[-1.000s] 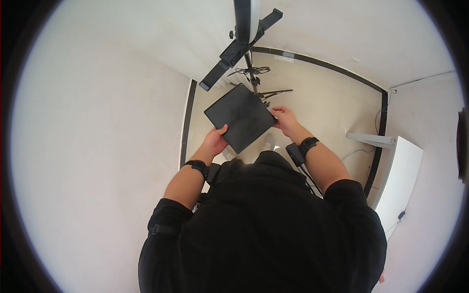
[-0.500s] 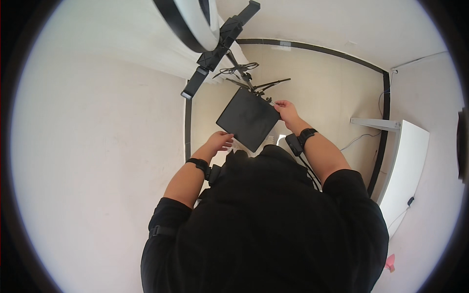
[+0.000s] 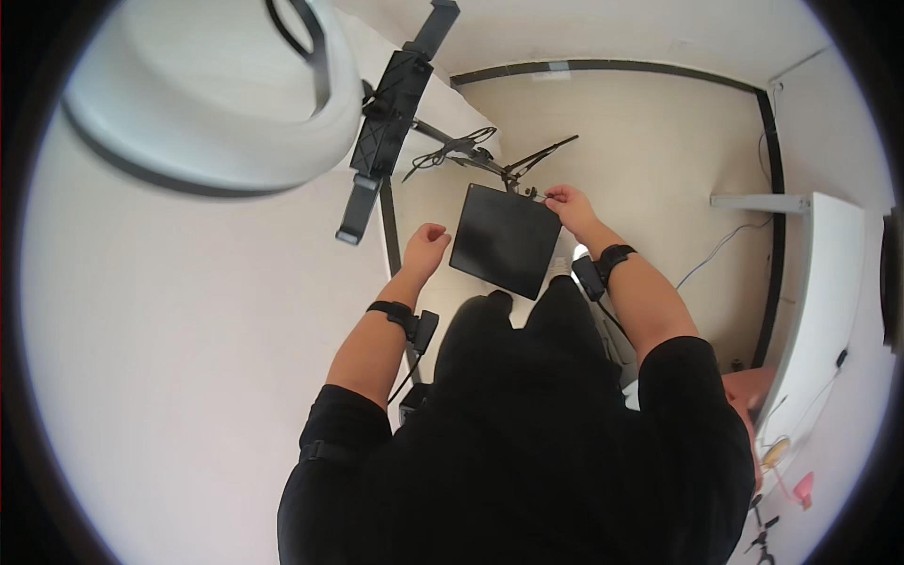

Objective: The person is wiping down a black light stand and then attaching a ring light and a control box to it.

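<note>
A flat black square tray (image 3: 508,242) sits in front of me, beside the pole of a stand (image 3: 452,149). My right hand (image 3: 574,211) is at the tray's far right corner. Its thumb and fingers pinch a small metal knob (image 3: 536,194) next to the pole; the fingertips partly cover it. Just off the tray's left edge, my left hand (image 3: 428,250) hovers with its fingers curled in. Nothing shows in it, and it does not touch the tray.
A black phone holder (image 3: 391,118) and a large white ring-shaped lamp (image 3: 217,155) stand high at the upper left. Behind the tray are a looped black cable (image 3: 459,143) and thin tripod legs (image 3: 548,155). A white table (image 3: 819,282) stands at the right.
My left hand has come away from the tray's near left edge and curled its fingers. The tray appears turned and farther right in view. My right hand stays at its far right corner.
</note>
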{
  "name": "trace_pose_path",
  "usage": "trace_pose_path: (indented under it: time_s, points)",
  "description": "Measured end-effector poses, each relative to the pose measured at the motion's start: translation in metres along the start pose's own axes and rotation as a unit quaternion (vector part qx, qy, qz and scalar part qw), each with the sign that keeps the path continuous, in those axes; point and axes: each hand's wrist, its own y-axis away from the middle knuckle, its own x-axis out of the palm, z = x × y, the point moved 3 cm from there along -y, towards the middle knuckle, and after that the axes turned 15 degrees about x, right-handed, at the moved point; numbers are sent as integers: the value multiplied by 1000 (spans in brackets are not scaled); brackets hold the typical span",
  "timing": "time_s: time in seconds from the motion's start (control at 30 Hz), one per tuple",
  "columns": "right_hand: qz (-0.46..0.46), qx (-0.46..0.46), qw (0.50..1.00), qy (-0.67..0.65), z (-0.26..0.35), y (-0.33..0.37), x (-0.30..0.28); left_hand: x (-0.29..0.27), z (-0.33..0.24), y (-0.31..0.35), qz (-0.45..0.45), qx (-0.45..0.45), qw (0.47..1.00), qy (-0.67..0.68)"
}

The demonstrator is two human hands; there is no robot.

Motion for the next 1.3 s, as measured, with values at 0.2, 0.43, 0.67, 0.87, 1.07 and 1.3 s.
trace_pose_path:
  time_s: [0.2,0.43,0.67,0.87,1.07,1.3]
  points:
    - [26,-7,999,-45,6,-38,19,11,15,-76,61,18,998,-9]
    - [47,-61,994,-81,-2,-84,31,36,32,-142,87,80,993,24]
    - [84,-67,994,-34,-9,-100,55,22,81,-135,140,93,978,125]
    - [110,-98,989,-24,9,-109,86,1,109,-117,84,52,987,126]
    - [105,-100,989,-22,25,-115,89,3,113,-131,34,110,956,269]
    - [114,-109,985,-62,24,-101,86,3,106,-120,45,131,954,266]
